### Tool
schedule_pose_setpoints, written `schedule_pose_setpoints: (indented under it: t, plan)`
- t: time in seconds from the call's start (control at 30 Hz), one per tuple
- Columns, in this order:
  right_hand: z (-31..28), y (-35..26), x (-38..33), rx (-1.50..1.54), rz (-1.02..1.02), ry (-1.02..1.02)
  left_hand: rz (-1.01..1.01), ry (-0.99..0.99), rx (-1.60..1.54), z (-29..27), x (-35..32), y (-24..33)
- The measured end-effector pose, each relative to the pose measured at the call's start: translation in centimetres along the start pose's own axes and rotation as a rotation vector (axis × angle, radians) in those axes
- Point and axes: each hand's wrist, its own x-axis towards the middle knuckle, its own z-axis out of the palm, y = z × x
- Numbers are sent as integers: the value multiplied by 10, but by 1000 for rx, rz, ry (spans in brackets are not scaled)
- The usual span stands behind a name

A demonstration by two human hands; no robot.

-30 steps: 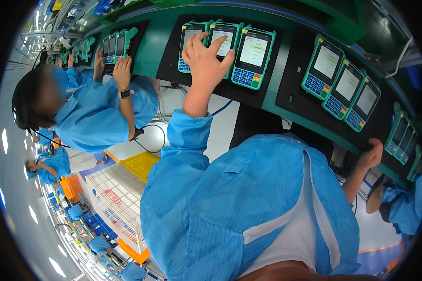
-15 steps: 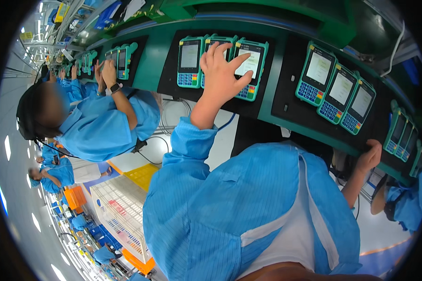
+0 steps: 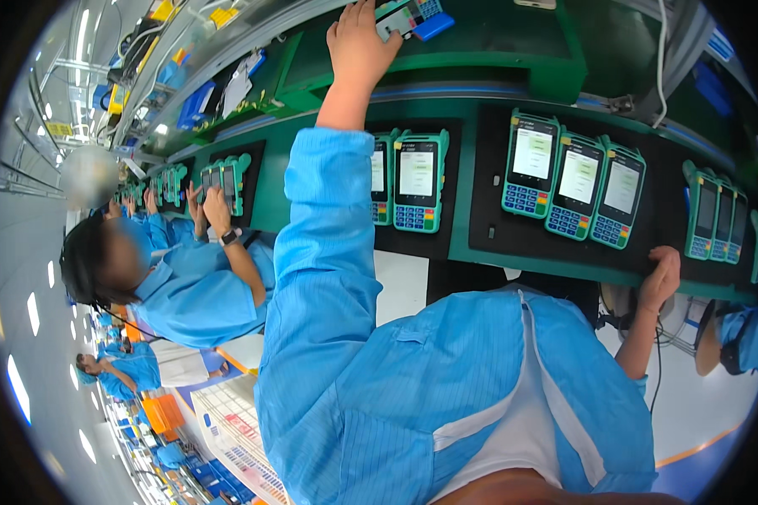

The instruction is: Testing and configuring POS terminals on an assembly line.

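Observation:
My left hand (image 3: pixel 363 44) reaches up to the raised green shelf at the top. Its fingers and thumb are apart around the near end of a payment terminal (image 3: pixel 407 17) lying there; whether they grip it is unclear. My left sleeve covers part of the row below, where two teal payment terminals show, the right one (image 3: pixel 417 181) whole with its screen lit. Against the bench's front edge at the right, my right hand (image 3: pixel 661 276) is loosely curled, with nothing visible in it. Nearest to it are three lit terminals (image 3: pixel 574 185) on a black mat.
Farther right stand several dark-screened terminals (image 3: pixel 716 217). A blue block (image 3: pixel 435 27) lies on the shelf (image 3: pixel 497 50). At the left, a co-worker in a blue smock (image 3: pixel 198 295) has both hands near other terminals (image 3: pixel 225 178). A white cable (image 3: pixel 661 67) hangs at the upper right.
My left hand has left the terminal row and moved up and forward to the shelf. The view has shifted, showing more of the shelf. My right hand stays by the bench edge.

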Motion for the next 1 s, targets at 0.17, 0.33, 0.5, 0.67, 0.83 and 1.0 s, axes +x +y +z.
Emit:
schedule_pose_setpoints:
  t: [0.17, 0.33, 0.5, 0.67, 0.83, 1.0]
  plan:
    - [-2, -1, 2, 18, -14, 5, -206, -176, 67, 42, 22, -2]
    - [-3, -4, 4, 48, 6, 7, -228, -138, 143, 57, 26, -1]
    - [-4, -11, 5, 74, 36, -1, -206, -181, 106, 48, 29, 1]
    - [-4, -10, 6, 73, -10, 0, -183, -3, -230, -25, 20, 40]
    - [-2, -6, 5, 78, -37, -11, 251, -117, -1299, -161, -30, 135]
    - [0, -2, 3, 66, -15, 12, 592, -78, -2074, -244, -52, 188]
